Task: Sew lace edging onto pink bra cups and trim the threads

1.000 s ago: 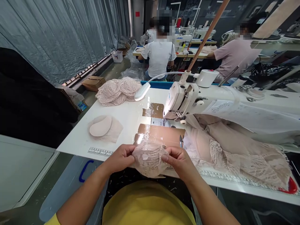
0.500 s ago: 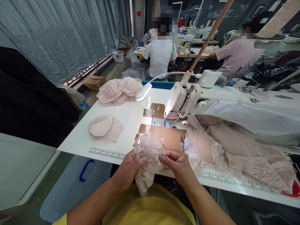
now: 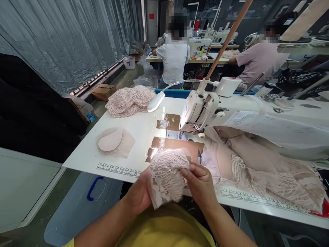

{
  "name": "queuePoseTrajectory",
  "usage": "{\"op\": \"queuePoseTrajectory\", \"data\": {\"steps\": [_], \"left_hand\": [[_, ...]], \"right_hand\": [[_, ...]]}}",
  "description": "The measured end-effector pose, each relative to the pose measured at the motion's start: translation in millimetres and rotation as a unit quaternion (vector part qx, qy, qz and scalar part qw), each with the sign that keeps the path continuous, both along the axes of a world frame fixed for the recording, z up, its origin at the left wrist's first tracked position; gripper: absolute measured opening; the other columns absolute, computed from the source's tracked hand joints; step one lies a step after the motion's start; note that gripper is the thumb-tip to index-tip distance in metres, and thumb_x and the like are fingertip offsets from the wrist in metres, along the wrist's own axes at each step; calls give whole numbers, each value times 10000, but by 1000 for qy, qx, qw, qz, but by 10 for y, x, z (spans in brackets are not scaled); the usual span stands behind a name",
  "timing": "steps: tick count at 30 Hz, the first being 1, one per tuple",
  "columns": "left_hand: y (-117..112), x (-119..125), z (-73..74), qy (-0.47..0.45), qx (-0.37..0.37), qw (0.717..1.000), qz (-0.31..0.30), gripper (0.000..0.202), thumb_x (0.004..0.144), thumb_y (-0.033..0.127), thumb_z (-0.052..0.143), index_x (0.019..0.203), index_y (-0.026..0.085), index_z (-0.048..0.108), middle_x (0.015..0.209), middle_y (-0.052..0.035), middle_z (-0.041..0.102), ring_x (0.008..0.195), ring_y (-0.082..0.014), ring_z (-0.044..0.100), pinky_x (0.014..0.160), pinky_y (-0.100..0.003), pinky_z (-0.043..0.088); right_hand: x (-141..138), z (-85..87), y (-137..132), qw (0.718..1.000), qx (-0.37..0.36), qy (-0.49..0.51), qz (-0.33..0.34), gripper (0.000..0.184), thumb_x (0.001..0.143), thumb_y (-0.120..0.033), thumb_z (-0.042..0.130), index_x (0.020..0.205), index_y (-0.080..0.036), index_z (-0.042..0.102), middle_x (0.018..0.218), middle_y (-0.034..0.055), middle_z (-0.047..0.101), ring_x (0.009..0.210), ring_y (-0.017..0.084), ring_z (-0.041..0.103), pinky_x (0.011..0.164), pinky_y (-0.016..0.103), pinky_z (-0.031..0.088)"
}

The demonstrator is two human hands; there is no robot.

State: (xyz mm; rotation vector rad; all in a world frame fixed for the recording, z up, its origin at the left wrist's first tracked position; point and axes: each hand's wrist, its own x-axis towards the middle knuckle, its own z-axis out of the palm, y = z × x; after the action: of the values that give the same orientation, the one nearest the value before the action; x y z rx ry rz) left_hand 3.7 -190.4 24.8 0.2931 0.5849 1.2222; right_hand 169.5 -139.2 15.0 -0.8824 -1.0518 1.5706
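Observation:
A piece of pale pink lace (image 3: 167, 176) is held up between both hands at the near edge of the white table (image 3: 144, 128). My left hand (image 3: 138, 195) grips it from behind and below, mostly hidden by the lace. At the lace's right edge my right hand (image 3: 200, 183) pinches it with thumb and fingers. Just beyond them are brown taped patches (image 3: 177, 144) and the white sewing machine head (image 3: 199, 109) with its lamp (image 3: 155, 101).
A beige pad on fabric (image 3: 111, 140) lies at the table's left. A heap of pink lace (image 3: 131, 99) sits at the back. Beige fabric and lace (image 3: 257, 168) spread on the right. Two people sit at sewing tables beyond. A blue-handled bin (image 3: 84, 202) stands below left.
The lace was turned and opened out from a bunched ball to a flatter upright piece. My left hand slid behind it; my right hand shifted slightly up along the right edge.

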Motion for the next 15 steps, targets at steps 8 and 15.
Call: {"op": "queuePoseTrajectory", "data": {"steps": [8, 15], "left_hand": [[-132, -53, -170, 195, 57, 973, -107, 170, 681, 75, 604, 518, 124, 606, 445, 14, 500, 422, -66, 427, 471, -205, 336], [-59, -626, 118, 473, 291, 832, -10, 289, 770, 174, 621, 1055, 221, 622, 1139, -73, 592, 1029, -211, 541, 890, -316, 436]], "right_hand": [[35, 84, 150, 989, -89, 93, -66, 257, 576, -388, 847, 622, -210, 667, 579, -18, 633, 517, 119, 535, 525, 251, 471], [101, 216, 152, 992, -8, -38, 124, 200, 695, -327, 788, 680, -197, 636, 704, -15, 637, 618, 120, 561, 588, 238, 458]]}}
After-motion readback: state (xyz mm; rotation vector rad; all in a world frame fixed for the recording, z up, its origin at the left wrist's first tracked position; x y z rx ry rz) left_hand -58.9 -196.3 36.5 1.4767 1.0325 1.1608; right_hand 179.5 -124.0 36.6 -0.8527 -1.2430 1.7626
